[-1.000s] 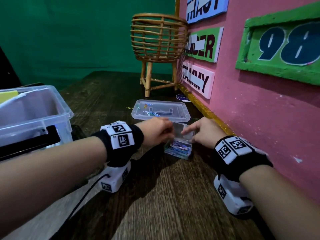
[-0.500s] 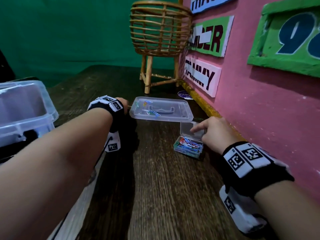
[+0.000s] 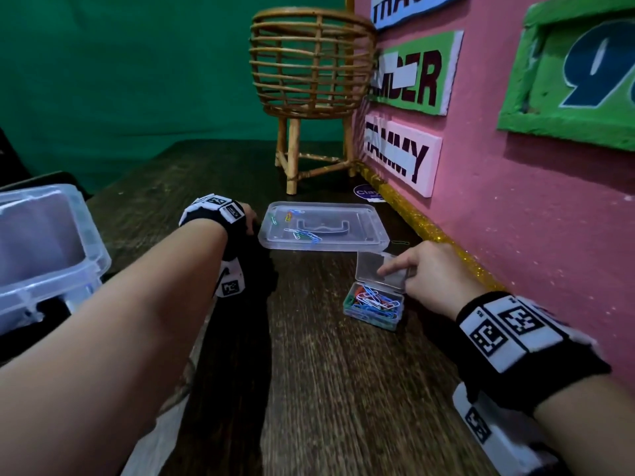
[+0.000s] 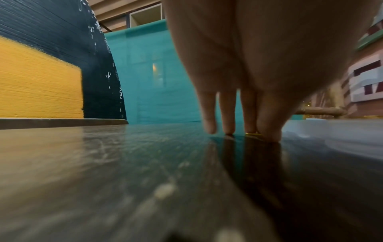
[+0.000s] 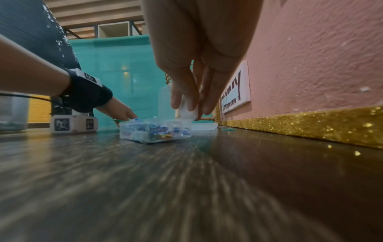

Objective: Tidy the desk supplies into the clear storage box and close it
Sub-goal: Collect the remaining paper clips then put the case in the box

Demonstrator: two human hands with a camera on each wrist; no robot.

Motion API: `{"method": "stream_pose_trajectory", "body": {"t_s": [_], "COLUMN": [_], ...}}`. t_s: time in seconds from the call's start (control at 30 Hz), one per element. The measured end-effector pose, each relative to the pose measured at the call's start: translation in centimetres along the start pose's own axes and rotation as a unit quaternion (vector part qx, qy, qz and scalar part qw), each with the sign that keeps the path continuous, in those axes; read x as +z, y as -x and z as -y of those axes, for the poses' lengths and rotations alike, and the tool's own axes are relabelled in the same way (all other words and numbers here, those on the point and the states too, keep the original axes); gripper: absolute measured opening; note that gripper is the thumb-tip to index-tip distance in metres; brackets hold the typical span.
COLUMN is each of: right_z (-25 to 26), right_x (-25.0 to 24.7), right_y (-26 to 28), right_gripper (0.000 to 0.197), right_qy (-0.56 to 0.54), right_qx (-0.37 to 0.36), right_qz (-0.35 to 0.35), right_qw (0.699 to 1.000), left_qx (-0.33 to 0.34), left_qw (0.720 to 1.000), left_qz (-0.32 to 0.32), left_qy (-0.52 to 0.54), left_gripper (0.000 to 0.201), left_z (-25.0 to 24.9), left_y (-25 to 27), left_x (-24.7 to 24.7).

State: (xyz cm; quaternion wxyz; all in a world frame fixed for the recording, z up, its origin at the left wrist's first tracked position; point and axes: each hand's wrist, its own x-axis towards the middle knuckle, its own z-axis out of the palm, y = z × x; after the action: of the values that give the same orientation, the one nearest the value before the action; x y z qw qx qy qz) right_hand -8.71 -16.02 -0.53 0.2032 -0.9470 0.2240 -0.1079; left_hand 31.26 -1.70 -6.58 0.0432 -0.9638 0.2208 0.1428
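Note:
A small clear case (image 3: 374, 305) full of coloured paper clips sits open on the dark wooden table (image 3: 326, 389). My right hand (image 3: 398, 269) pinches its upright hinged lid (image 5: 187, 111) between thumb and fingers. Behind it lies the storage box's flat clear lid (image 3: 323, 231) with a few loose paper clips (image 3: 304, 235) on it. My left hand (image 3: 249, 219) reaches down just left of that lid. In the left wrist view its fingertips (image 4: 267, 135) touch the table and pinch a yellow paper clip (image 4: 251, 134). The clear storage box (image 3: 51, 249) stands open at the far left.
A green paper clip (image 3: 400, 242) lies on the table by the gold glitter strip (image 3: 429, 231) along the pink wall (image 3: 515, 235) on the right. A small rattan stand (image 3: 312, 97) is at the back. The table's left edge runs under my left forearm.
My left hand has left the small case and moved forward and left, down beside the big lid. My right hand has stayed on the case's lid.

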Motion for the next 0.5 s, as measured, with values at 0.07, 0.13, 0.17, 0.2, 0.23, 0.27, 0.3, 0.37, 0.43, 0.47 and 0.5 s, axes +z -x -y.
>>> {"method": "stream_pose_trajectory", "body": {"t_s": [0.07,0.13,0.17,0.2,0.23,0.27,0.3,0.37,0.43,0.47,0.5], "right_z": [-0.1,-0.2,-0.2,-0.2,-0.1,-0.1,-0.1,0.0,0.1,0.2,0.2], "right_x": [0.0,0.0,0.0,-0.1,-0.2,-0.3,-0.4,-0.4,-0.4,-0.5,-0.5], "right_y": [-0.1,0.0,0.1,0.2,0.3,0.4,0.5,0.5,0.6,0.7,0.7], "right_gripper": [0.026,0.025,0.024,0.023,0.022,0.021,0.021,0.022,0.023,0.023,0.023], "right_qy": [-0.001,-0.001,-0.003,-0.007,-0.01,-0.012,-0.013,-0.016,-0.022,-0.025,-0.028], "right_qx": [0.001,0.0,-0.001,-0.002,-0.004,-0.004,-0.004,-0.007,-0.016,-0.021,-0.023], "right_qz": [-0.002,-0.002,-0.001,0.0,0.001,0.001,0.003,0.009,0.021,0.027,0.03], "right_qw": [1.0,1.0,1.0,1.0,1.0,1.0,1.0,1.0,0.999,0.999,0.999], "left_qx": [-0.022,-0.021,-0.028,-0.022,-0.002,0.009,0.015,0.029,0.065,0.086,0.109], "left_qw": [0.999,0.997,0.998,0.998,0.998,0.998,0.998,0.998,0.997,0.996,0.993], "left_qz": [-0.032,-0.07,-0.056,-0.059,-0.065,-0.064,-0.059,-0.048,-0.036,-0.039,-0.052], "left_qy": [-0.01,0.021,0.014,0.007,0.003,-0.005,-0.009,-0.01,-0.006,0.002,0.01], "left_gripper": [0.029,0.031,0.034,0.036,0.032,0.02,0.013,0.018,0.023,0.023,0.024], "left_z": [-1.1,0.0,-1.0,-1.9,-2.7,-3.4,-3.8,-4.1,-4.8,-5.5,-6.5], "left_y": [5.5,4.4,7.4,9.8,12.4,14.2,15.7,16.8,18.6,19.8,21.1], "left_x": [-1.4,-0.4,-0.7,-0.8,-0.8,-0.4,0.1,0.8,0.8,0.7,0.6]}}
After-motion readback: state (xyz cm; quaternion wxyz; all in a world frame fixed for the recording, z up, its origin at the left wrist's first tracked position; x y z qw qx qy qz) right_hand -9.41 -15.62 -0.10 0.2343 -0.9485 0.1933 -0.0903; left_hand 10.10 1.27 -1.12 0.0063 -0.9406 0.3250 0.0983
